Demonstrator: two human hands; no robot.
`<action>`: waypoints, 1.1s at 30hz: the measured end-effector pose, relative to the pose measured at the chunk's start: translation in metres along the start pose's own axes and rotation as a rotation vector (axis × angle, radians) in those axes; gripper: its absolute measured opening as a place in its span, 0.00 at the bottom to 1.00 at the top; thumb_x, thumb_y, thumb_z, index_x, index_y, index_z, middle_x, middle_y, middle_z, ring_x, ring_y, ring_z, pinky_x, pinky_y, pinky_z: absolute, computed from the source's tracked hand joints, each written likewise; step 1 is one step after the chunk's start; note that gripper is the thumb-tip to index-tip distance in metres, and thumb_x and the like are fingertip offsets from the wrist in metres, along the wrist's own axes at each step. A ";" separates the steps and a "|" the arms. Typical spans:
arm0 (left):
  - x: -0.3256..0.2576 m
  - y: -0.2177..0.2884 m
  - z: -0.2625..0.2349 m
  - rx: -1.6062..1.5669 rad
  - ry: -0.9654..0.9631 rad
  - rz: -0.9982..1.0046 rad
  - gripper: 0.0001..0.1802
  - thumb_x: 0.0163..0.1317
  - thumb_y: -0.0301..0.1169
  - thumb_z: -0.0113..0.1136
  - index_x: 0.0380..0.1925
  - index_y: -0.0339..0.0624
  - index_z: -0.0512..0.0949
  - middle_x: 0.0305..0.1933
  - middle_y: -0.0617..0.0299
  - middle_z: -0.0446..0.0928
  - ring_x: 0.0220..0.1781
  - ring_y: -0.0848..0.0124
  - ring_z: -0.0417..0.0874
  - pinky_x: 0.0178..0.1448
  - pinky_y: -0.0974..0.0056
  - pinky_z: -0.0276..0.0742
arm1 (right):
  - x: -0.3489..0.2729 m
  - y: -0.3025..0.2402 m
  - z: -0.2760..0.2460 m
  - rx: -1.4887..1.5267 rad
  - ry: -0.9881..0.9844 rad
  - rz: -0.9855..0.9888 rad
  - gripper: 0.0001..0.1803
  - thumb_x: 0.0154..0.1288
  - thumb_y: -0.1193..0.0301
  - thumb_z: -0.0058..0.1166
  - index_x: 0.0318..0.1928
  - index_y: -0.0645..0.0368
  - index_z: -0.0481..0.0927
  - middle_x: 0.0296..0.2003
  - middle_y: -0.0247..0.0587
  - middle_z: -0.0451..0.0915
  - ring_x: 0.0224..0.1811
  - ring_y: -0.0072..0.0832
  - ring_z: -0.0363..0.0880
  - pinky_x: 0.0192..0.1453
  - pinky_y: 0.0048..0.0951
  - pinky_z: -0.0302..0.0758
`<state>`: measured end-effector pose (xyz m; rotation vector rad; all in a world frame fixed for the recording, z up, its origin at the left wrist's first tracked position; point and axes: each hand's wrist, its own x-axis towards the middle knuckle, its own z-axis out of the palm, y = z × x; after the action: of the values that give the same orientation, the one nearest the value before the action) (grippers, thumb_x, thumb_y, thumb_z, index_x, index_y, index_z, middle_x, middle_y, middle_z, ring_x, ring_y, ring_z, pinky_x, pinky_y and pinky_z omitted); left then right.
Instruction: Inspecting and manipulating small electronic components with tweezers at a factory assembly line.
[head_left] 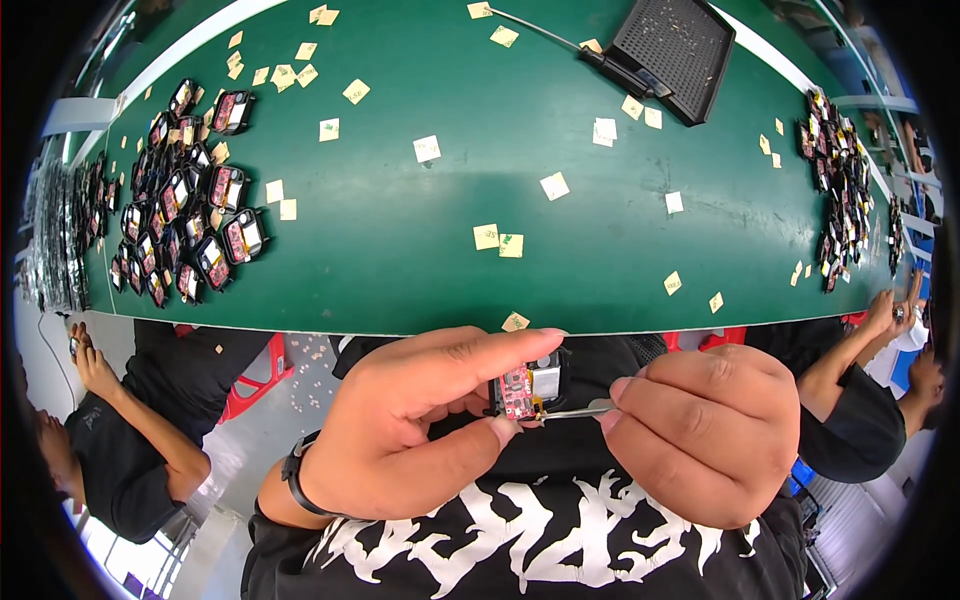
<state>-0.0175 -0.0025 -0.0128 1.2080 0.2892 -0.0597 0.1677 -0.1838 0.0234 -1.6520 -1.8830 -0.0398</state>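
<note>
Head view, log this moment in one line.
left hand: holds small circuit module | right hand: holds tweezers, tips at module | green table: paper squares

– what's being held there?

– a small electronic module (528, 386): a red circuit board in a black frame, with a silvery block on its right part. it sits tilted, face up, close above the dark shirt.

– and the tool?

– thin metal tweezers (578, 409), lying almost level, tips touching the module's lower right edge, by a small yellowish bit.

– how much shows?

– fingers cover the module's left and top edges.
</note>
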 end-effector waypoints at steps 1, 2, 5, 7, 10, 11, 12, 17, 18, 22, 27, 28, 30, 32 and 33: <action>0.000 0.000 0.000 0.000 0.001 0.000 0.33 0.61 0.10 0.55 0.69 0.34 0.74 0.45 0.59 0.78 0.30 0.83 0.71 0.32 0.73 0.66 | 0.000 0.000 0.000 0.015 -0.003 0.004 0.13 0.38 0.72 0.62 0.30 0.61 0.84 0.30 0.38 0.82 0.30 0.30 0.82 0.22 0.24 0.71; 0.000 -0.001 0.000 -0.003 0.003 0.003 0.33 0.61 0.10 0.55 0.69 0.34 0.74 0.45 0.59 0.78 0.30 0.83 0.71 0.32 0.73 0.66 | 0.000 0.000 0.001 0.015 -0.004 0.003 0.13 0.38 0.72 0.62 0.30 0.61 0.84 0.30 0.38 0.82 0.30 0.30 0.82 0.22 0.24 0.71; 0.001 0.000 0.001 -0.011 0.008 0.006 0.33 0.61 0.10 0.55 0.69 0.34 0.74 0.44 0.60 0.78 0.30 0.83 0.71 0.32 0.73 0.66 | 0.001 0.001 0.002 0.048 -0.008 0.006 0.13 0.39 0.71 0.62 0.31 0.60 0.84 0.30 0.38 0.82 0.30 0.30 0.82 0.22 0.24 0.70; 0.001 0.004 0.001 -0.016 0.009 0.004 0.33 0.61 0.10 0.55 0.69 0.34 0.74 0.44 0.60 0.77 0.30 0.83 0.71 0.33 0.73 0.67 | 0.002 0.001 0.002 0.072 -0.007 0.026 0.13 0.39 0.72 0.62 0.31 0.60 0.84 0.30 0.37 0.82 0.30 0.30 0.82 0.22 0.23 0.70; 0.001 0.014 0.001 -0.053 0.009 -0.128 0.32 0.58 0.06 0.54 0.66 0.22 0.73 0.50 0.52 0.79 0.51 0.73 0.82 0.55 0.67 0.76 | 0.002 0.005 -0.003 0.043 -0.034 0.010 0.12 0.40 0.72 0.62 0.31 0.60 0.84 0.30 0.38 0.82 0.30 0.30 0.82 0.22 0.23 0.69; 0.000 0.011 0.001 -0.063 0.016 -0.118 0.32 0.58 0.06 0.54 0.66 0.21 0.73 0.50 0.52 0.79 0.51 0.72 0.82 0.56 0.67 0.77 | 0.004 0.004 -0.004 0.043 -0.035 0.008 0.12 0.40 0.72 0.62 0.31 0.60 0.84 0.30 0.38 0.82 0.30 0.30 0.82 0.22 0.23 0.69; -0.001 0.010 0.001 -0.073 0.022 -0.109 0.32 0.57 0.06 0.54 0.66 0.21 0.73 0.50 0.52 0.79 0.51 0.72 0.82 0.56 0.66 0.77 | 0.007 0.003 -0.005 0.059 -0.053 0.024 0.12 0.41 0.73 0.65 0.31 0.62 0.85 0.31 0.41 0.84 0.29 0.31 0.84 0.24 0.24 0.71; 0.001 0.010 0.002 -0.108 0.027 -0.117 0.32 0.57 0.06 0.54 0.66 0.21 0.73 0.50 0.51 0.79 0.53 0.70 0.83 0.58 0.65 0.79 | 0.006 0.011 -0.005 0.143 -0.024 0.064 0.11 0.45 0.75 0.71 0.32 0.62 0.87 0.30 0.40 0.84 0.26 0.31 0.82 0.25 0.26 0.72; 0.001 0.010 0.003 -0.127 0.031 -0.112 0.32 0.57 0.05 0.54 0.66 0.21 0.73 0.51 0.51 0.79 0.53 0.70 0.83 0.58 0.64 0.79 | 0.008 0.011 -0.009 0.235 -0.084 0.167 0.11 0.46 0.76 0.72 0.34 0.61 0.88 0.29 0.38 0.83 0.25 0.31 0.81 0.25 0.27 0.71; 0.001 0.008 0.003 -0.110 0.038 -0.136 0.32 0.58 0.06 0.54 0.66 0.22 0.73 0.51 0.51 0.79 0.54 0.69 0.84 0.59 0.63 0.80 | 0.006 0.011 0.007 0.496 -0.108 0.300 0.18 0.44 0.80 0.68 0.41 0.65 0.87 0.29 0.35 0.73 0.24 0.29 0.74 0.25 0.30 0.73; 0.001 -0.004 0.002 -0.059 0.002 -0.037 0.32 0.63 0.09 0.54 0.69 0.33 0.74 0.43 0.61 0.76 0.31 0.85 0.71 0.32 0.75 0.65 | 0.003 0.011 0.018 0.486 -0.149 0.236 0.18 0.46 0.78 0.67 0.42 0.65 0.86 0.30 0.36 0.73 0.25 0.27 0.76 0.26 0.29 0.74; 0.001 -0.004 0.003 -0.059 0.005 -0.037 0.32 0.63 0.09 0.54 0.69 0.33 0.74 0.43 0.61 0.76 0.31 0.85 0.71 0.32 0.75 0.65 | 0.003 0.012 0.019 0.472 -0.158 0.215 0.17 0.46 0.78 0.66 0.41 0.65 0.86 0.30 0.35 0.73 0.25 0.26 0.76 0.26 0.30 0.74; 0.002 -0.004 0.004 -0.064 0.015 -0.055 0.32 0.63 0.09 0.54 0.69 0.33 0.74 0.44 0.61 0.76 0.32 0.85 0.71 0.32 0.75 0.65 | 0.003 0.012 0.021 0.461 -0.160 0.199 0.17 0.46 0.78 0.65 0.41 0.65 0.86 0.30 0.35 0.73 0.25 0.26 0.76 0.26 0.29 0.74; 0.001 -0.005 0.004 -0.067 0.015 -0.051 0.32 0.63 0.09 0.53 0.69 0.33 0.74 0.44 0.61 0.76 0.32 0.85 0.71 0.32 0.75 0.65 | 0.004 0.012 0.022 0.450 -0.162 0.181 0.16 0.47 0.78 0.65 0.41 0.65 0.85 0.30 0.35 0.73 0.25 0.26 0.76 0.26 0.29 0.74; 0.000 -0.006 0.004 -0.071 0.013 -0.048 0.32 0.63 0.09 0.53 0.69 0.33 0.74 0.45 0.61 0.77 0.32 0.85 0.71 0.32 0.75 0.65 | 0.005 0.012 0.021 0.435 -0.169 0.171 0.16 0.46 0.78 0.65 0.40 0.65 0.85 0.30 0.34 0.72 0.25 0.26 0.76 0.25 0.29 0.73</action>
<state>-0.0177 -0.0084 -0.0169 1.1309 0.3289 -0.0828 0.1692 -0.1684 0.0039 -1.5358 -1.7071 0.5573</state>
